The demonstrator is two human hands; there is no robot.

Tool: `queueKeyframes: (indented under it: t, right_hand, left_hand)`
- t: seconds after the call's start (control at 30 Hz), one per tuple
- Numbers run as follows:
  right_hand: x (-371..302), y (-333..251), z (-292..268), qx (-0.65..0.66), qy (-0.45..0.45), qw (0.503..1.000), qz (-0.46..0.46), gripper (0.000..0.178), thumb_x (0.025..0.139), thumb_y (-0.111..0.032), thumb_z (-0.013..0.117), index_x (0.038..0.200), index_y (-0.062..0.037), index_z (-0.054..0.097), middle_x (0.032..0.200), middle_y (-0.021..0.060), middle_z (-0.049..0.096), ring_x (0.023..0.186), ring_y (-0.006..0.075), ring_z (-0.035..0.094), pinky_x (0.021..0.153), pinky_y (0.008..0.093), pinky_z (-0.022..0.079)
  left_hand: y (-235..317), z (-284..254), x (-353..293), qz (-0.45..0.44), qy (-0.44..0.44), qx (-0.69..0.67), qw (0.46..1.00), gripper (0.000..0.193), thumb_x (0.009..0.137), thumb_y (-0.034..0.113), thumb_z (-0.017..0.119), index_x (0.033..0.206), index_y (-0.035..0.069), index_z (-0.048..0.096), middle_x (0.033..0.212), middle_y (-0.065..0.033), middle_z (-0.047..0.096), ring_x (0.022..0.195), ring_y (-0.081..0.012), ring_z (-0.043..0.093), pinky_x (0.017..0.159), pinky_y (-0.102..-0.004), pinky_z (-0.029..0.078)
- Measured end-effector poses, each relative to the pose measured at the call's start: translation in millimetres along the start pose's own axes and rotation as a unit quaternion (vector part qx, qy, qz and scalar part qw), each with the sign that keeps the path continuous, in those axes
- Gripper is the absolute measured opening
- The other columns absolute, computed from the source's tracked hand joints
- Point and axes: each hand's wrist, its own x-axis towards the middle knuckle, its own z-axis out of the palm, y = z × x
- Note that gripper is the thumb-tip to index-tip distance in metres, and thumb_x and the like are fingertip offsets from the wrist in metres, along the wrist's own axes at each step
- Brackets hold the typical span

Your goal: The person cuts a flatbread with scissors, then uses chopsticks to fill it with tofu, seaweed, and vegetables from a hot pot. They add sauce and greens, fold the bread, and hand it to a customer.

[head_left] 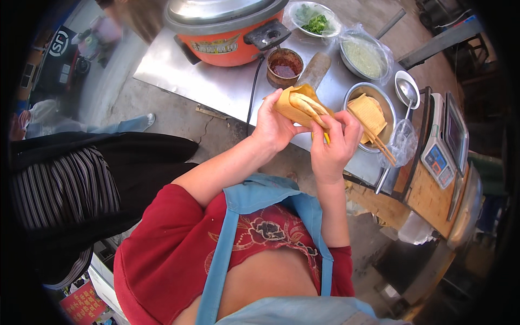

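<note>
A pale folded flatbread [304, 103], partly wrapped in a tan-yellow sheet [290, 111], is held above the table's near edge. My left hand [273, 122] grips it from the left side, thumb and fingers around the wrap. My right hand [337, 143] is closed on its right end, the fingertips pressing at the fold. A bright yellow strip shows by the right fingers; I cannot make out what it is. Just right of that hand, a metal bowl [391, 103] holds square tan-yellow sheets [368, 112], with wooden chopsticks [379, 145] lying across its rim.
On the metal table [168, 67] stand an orange cooker [216, 51], a small pot of red sauce [284, 67], a grey-brown cylinder [316, 69], bowls of chopped greens [316, 23] and pale shreds [364, 57], and a ladle [406, 89]. A scale [437, 157] sits right; a person in black [130, 162] stands left.
</note>
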Motion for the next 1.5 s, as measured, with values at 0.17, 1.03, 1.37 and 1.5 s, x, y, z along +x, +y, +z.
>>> queueKeyframes:
  t: [0.17,1.03,1.37,1.5]
  right_hand:
    - [0.4,-15.3,8.9,0.003,0.017,0.997,-0.074,0.029,0.065,0.007,0.069,0.092,-0.0021,0.064,0.096,0.0102,0.058,0.088,0.028,0.056,0.076,0.036,0.046]
    - [29.8,14.4,-45.3,0.15,-0.263,0.953,-0.004,0.025,0.073,0.01,0.049,0.095,0.0024,0.06,0.091,0.0147,0.061,0.086,0.0321,0.057,0.077,0.038,0.046]
    - [31.0,25.2,-49.6,0.118,-0.314,0.941,-0.026,0.027,0.075,0.002,0.052,0.101,0.0003,0.061,0.104,0.0188,0.056,0.102,0.0365,0.051,0.09,0.0436,0.04]
    - [33.2,19.2,-37.6,0.138,-0.33,0.931,-0.072,0.027,0.077,0.0,0.052,0.103,-0.0003,0.062,0.103,0.0203,0.056,0.102,0.0371,0.052,0.089,0.0435,0.042]
  left_hand:
    - [0.3,-4.5,0.9,0.083,0.012,0.043,0.996,0.048,0.086,0.046,0.042,0.115,0.009,0.049,0.115,-0.0107,0.055,0.107,-0.0247,0.053,0.087,-0.0467,0.044]
    - [-49.5,17.1,17.1,0.194,0.023,0.072,0.978,0.039,0.088,0.035,0.046,0.109,0.003,0.05,0.106,-0.0111,0.058,0.102,-0.0211,0.054,0.094,-0.0354,0.038]
    - [-67.9,22.5,17.6,0.147,0.024,0.029,0.988,0.04,0.09,0.036,0.042,0.108,0.001,0.052,0.105,-0.0125,0.059,0.099,-0.0218,0.056,0.092,-0.0347,0.041]
    - [-55.9,14.7,3.1,0.157,0.028,0.031,0.987,0.045,0.092,0.037,0.037,0.112,-0.001,0.051,0.111,-0.0149,0.058,0.101,-0.0242,0.056,0.093,-0.0369,0.041]
